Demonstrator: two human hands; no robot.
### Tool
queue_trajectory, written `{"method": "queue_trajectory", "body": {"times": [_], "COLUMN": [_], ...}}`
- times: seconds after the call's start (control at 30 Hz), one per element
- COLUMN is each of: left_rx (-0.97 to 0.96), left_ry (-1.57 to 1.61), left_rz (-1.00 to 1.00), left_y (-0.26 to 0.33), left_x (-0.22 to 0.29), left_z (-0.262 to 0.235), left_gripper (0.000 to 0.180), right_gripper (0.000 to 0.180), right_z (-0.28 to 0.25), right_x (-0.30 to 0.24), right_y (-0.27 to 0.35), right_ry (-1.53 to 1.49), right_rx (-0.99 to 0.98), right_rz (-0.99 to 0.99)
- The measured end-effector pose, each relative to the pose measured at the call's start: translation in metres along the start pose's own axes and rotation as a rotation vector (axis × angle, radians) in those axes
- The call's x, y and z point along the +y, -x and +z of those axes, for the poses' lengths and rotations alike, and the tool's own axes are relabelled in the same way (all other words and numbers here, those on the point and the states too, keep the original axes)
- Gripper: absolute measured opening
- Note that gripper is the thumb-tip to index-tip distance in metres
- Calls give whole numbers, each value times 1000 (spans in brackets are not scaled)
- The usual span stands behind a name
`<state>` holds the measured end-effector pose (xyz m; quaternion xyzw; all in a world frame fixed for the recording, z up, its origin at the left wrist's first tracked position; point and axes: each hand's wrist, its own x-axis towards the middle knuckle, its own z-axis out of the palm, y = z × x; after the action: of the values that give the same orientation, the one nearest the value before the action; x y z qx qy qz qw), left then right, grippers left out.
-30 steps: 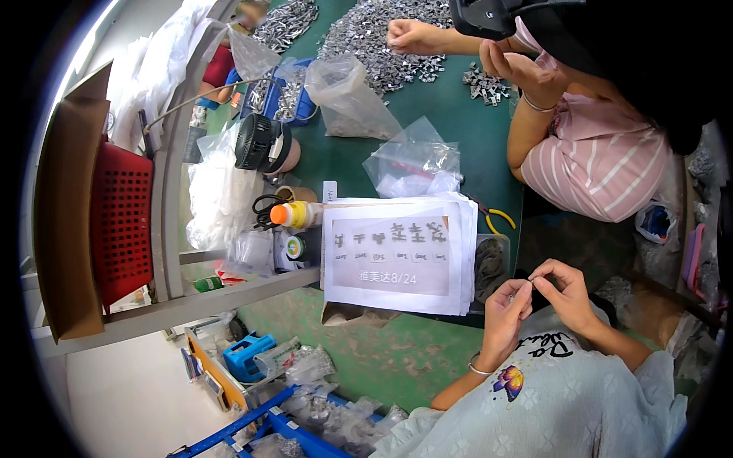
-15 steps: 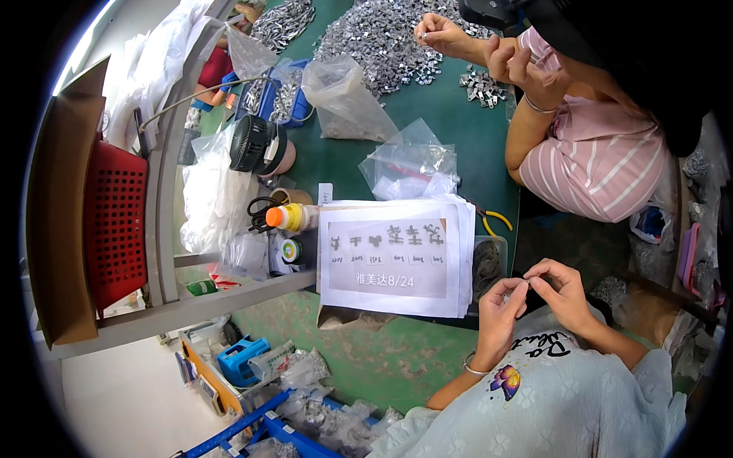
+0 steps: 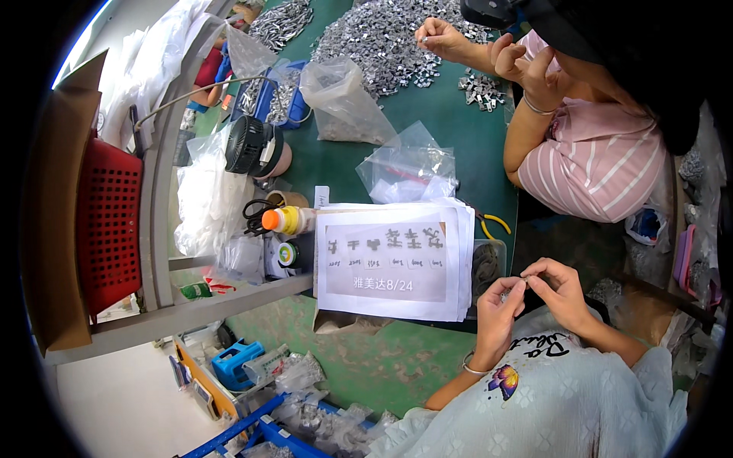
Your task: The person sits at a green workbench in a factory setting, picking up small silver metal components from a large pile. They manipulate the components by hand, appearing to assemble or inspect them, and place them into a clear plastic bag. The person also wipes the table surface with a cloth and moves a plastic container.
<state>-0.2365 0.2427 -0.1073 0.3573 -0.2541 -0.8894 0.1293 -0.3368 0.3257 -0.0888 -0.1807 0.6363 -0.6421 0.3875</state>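
My left hand point(image 3: 498, 314) and my right hand point(image 3: 561, 296) meet at the lower right, in front of my pale shirt. Their thumbs and fingertips are closed together in a pinch. Between them sits a tiny light-coloured piece point(image 3: 524, 280), mostly covered by the fingers and too small to name. Just left of my hands is a clear plastic box point(image 3: 489, 263) with dark stringy contents, partly tucked by a stack of papers point(image 3: 382, 263) carrying a printed picture sheet. Yellow-handled pliers point(image 3: 495, 223) lie behind the box.
A co-worker in a striped pink top point(image 3: 595, 160) sits at the upper right, pinching a small piece over a heap of metal parts point(image 3: 374, 49). Plastic bags point(image 3: 343, 99), blue bins point(image 3: 282, 103), a small fan point(image 3: 248, 145) and an orange-capped bottle point(image 3: 286, 220) stand on the green table.
The view has shifted slightly, moving the scene a little left. My hands keep the same pinch, with only slight finger movement. The co-worker's fingers have shifted a little.
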Motion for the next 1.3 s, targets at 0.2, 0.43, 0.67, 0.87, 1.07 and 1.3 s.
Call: {"method": "queue_trajectory", "body": {"times": [0.2,0.43,0.67,0.87,1.07,1.3], "left_rx": [15,23,2,7,4,-3], "left_ry": [-70,-101,-42,-48,-52,-63], "left_rz": [116,239,250,261,275,294], "left_y": [0,5,5,6,5,7], "left_x": [7,13,13,15,16,16], "left_z": [3,5,3,7,10,13], "left_gripper": [9,8,9,8,9,7], "right_gripper": [12,17,16,17,17,18], "right_z": [5,5,5,4,2,1], "right_x": [-11,-14,-14,-12,-12,-12], "right_y": [-5,-6,-10,-12,-15,-13], "right_ry": [-68,-127,-211,-237,-247,-321], "right_rx": [-39,-130,-156,-173,-193,-202], "right_rz": [-3,-14,67,91,105,136]}}
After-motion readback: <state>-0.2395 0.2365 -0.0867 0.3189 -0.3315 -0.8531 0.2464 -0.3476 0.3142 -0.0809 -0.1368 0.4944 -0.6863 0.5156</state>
